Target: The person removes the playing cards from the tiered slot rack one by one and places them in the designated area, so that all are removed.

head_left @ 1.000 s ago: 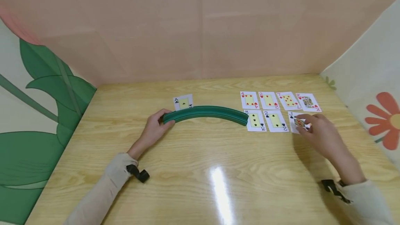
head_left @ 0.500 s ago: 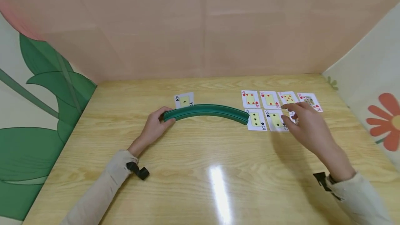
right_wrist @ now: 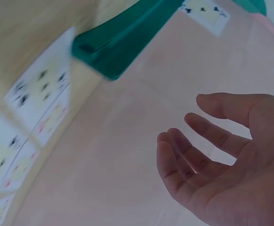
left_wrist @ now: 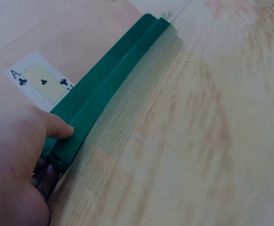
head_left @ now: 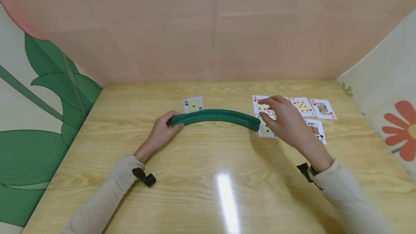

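My left hand (head_left: 162, 127) grips the left end of a curved green playing card holder (head_left: 216, 115), thumb on its near side. An ace of clubs (head_left: 193, 104) stands in the holder's slot toward that end, its lower edge hidden. My right hand (head_left: 286, 122) hovers over the cards on the right, fingers loosely bent with nothing between them; the right wrist view also shows this hand (right_wrist: 221, 155) with bare fingers. Below it lie the four of hearts (head_left: 256, 104) and the three of spades (head_left: 267, 131), partly covered. The two twos are mostly hidden behind the hand.
Farther right lie the seven of diamonds (head_left: 302, 107), the king of hearts (head_left: 323, 109) and the jack of spades (head_left: 318, 130), face up on the wooden table (head_left: 182, 190). A pink sheet (head_left: 156, 28) rises along the back edge, and a flower-printed panel (head_left: 383, 82) stands at right.
My right hand has moved left from the jack of spades, across the cards, toward the holder's right end. The jack stays on the table. My left hand keeps its grip on the holder.
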The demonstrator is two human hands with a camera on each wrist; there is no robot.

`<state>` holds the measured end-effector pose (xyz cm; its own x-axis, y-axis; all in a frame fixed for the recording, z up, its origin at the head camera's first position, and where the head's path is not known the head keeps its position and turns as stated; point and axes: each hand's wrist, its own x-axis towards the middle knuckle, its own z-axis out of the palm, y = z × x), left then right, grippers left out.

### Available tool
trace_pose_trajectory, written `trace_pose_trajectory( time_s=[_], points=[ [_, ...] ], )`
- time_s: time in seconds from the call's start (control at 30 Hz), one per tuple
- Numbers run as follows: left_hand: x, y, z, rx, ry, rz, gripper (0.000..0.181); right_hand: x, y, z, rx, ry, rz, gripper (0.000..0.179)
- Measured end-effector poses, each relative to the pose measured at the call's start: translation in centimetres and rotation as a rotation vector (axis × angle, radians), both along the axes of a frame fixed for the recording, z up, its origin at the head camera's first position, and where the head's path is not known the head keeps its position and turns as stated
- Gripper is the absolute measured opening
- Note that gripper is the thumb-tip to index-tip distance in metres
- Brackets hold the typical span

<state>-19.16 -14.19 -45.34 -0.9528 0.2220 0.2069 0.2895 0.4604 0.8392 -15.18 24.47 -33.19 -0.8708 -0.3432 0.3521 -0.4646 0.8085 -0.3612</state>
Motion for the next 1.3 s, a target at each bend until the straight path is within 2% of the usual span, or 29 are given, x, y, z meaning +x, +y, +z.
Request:
trace_pose_trajectory(
  time_s=[0.2, 0.57, 0.83, 0.93, 1.17, 1.3],
  points=[
    [0.1, 0.2, -0.3, 0.003, -0.012, 0.001, 0.026, -1.4, -3.3, 0.2, -0.015, -0.048, 0.047, 0.033],
    [0.2, 0.5, 0.2, 0.027, -0.016, -0.01, 0.026, -2.9, -8.5, 1.0, -0.051, -0.075, 0.154, 0.034],
    [0.1, 0.7, 0.2, 0.016, -0.014, -0.027, 0.027, -3.4, -9.9, 3.4, -0.06, -0.103, 0.108, 0.041],
    [0.1, 0.8, 0.2, 0.016, -0.01, -0.024, 0.027, -3.6, -10.6, 3.8, -0.058, -0.127, 0.13, 0.045],
    [0.3, 0.7, 0.3, 0.016, -0.009, -0.024, 0.026, -3.9, -13.2, 2.5, -0.078, -0.101, 0.22, 0.042],
    [0.7, 0.8, 0.5, 0.023, -0.005, -0.02, 0.026, -4.0, -14.2, 1.1, -0.033, -0.061, 0.24, 0.04]
  ],
)
